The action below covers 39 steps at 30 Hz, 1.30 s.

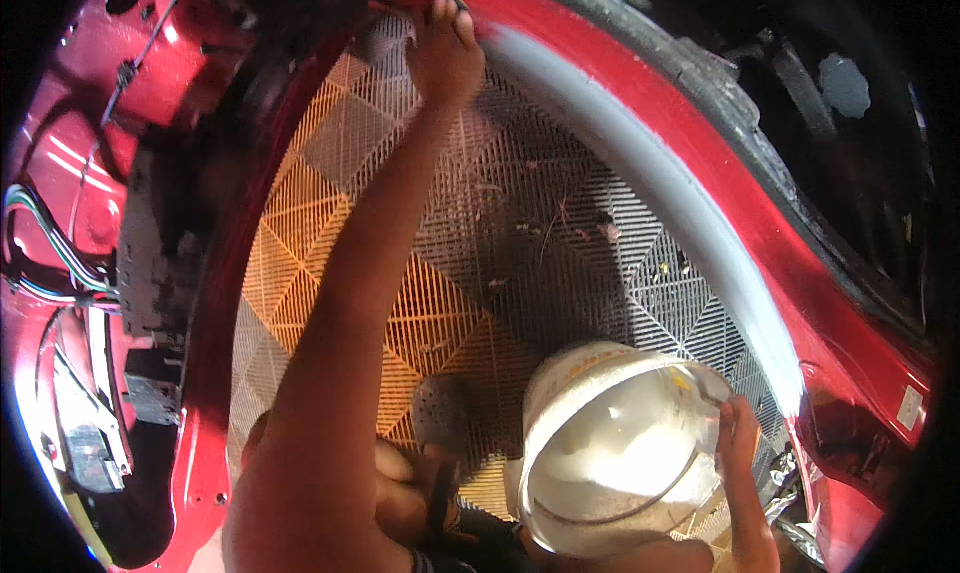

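My left arm stretches to the far end of the gap between red car body parts. There my left hand (pixel 447 63) is against the red panel (pixel 640 93), its fingers curled near a small dark patch whose nature I cannot make out. Along this panel's inner edge runs a curved band of grey, primer-like coating (pixel 680 223). A white plastic bucket (pixel 575 378) tilts at the lower right, its mouth turned up toward me and its inside brightly lit. My right hand (pixel 738 438) grips the bucket's right rim.
Slotted floor tiles (pixel 340 223) in orange and grey lie below, with bits of debris (pixel 608 231) on them. A grey shoe with holes (pixel 438 413) stands beside the bucket. At left, a red body part (pixel 75 163) carries loose coloured wires (pixel 50 233).
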Each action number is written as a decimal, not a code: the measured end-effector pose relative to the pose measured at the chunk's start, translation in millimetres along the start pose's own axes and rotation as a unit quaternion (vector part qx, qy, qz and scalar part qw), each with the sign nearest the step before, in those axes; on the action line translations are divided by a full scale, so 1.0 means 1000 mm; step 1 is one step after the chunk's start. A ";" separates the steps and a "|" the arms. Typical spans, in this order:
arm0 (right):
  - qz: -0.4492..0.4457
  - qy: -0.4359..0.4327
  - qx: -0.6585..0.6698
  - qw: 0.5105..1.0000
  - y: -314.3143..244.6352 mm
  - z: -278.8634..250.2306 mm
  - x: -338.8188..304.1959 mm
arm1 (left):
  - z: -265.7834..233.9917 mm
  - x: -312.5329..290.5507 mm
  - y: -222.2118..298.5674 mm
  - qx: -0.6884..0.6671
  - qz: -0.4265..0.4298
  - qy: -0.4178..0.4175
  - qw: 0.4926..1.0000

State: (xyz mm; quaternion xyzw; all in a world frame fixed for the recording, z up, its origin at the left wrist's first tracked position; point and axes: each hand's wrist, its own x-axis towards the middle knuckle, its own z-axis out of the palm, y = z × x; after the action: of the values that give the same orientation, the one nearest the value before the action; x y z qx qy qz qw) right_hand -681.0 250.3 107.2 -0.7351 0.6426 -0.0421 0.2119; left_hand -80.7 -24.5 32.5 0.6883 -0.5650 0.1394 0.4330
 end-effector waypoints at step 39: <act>-0.019 0.007 0.036 0.999 -0.017 0.002 0.005 | -0.028 -0.013 0.024 0.144 -0.117 0.088 0.979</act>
State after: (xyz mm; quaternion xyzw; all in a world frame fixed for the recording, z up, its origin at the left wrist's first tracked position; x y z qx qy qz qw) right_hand -663.9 246.9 110.6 -0.7390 0.6279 -0.0744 0.2324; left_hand -98.1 5.7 50.4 0.7898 -0.4144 0.2272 0.3909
